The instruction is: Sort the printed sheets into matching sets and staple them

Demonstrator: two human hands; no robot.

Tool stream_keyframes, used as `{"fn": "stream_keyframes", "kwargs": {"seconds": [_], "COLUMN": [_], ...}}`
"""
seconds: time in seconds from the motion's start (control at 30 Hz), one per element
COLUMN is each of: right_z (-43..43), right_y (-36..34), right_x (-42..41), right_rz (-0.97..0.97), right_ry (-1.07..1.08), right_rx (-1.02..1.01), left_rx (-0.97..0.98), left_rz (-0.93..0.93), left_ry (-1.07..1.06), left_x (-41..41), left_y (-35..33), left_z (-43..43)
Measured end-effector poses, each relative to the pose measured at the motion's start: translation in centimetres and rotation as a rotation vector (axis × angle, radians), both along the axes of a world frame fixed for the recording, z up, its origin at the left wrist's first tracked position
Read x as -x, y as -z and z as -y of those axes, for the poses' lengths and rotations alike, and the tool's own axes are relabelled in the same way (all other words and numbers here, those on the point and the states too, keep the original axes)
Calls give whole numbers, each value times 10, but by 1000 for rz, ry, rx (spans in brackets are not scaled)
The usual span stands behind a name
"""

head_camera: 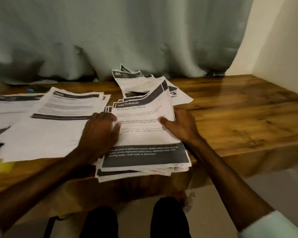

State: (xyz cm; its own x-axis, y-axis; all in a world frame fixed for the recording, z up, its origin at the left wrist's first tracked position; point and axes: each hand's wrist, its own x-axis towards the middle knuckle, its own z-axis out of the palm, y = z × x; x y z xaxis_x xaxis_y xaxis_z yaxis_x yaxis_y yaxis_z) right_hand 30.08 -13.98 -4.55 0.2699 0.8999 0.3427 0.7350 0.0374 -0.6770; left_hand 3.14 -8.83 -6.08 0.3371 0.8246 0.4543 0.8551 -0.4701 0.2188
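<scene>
The stack of sheets (144, 134) is laid lengthwise away from the body, on the surface (239, 109). Its right edge is pinched by the right grip (181, 126); whether the left grip (101, 129), at the left edge, holds it cannot be told

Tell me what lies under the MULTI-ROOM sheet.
Under the MULTI-ROOM sheet, a stack of printed sheets shows only its fanned near edges, overhanging the wooden table. Their print is covered. The left hand and right hand grip the top sheet's sides.
</scene>
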Motion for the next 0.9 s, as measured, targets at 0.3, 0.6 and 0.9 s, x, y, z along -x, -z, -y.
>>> {"fn": "stream_keyframes", "kwargs": {"seconds": [0.3, 0.6, 0.9], "right_z": [24, 20, 18], "right_y": [-5, -13, -7], "right_x": [5, 4, 8], "right_rz": [-232, -492, -569], "right_ry": [-161, -327, -438], "right_rx": [-128, -104, -111], "left_rx": [-71, 311, 413], "left_rz": [431, 1137, 1264], "left_ry": [43, 96, 216], "left_x": [3, 12, 9], "left_y": [-18, -32, -28], "left_z": [25, 6, 2]}}
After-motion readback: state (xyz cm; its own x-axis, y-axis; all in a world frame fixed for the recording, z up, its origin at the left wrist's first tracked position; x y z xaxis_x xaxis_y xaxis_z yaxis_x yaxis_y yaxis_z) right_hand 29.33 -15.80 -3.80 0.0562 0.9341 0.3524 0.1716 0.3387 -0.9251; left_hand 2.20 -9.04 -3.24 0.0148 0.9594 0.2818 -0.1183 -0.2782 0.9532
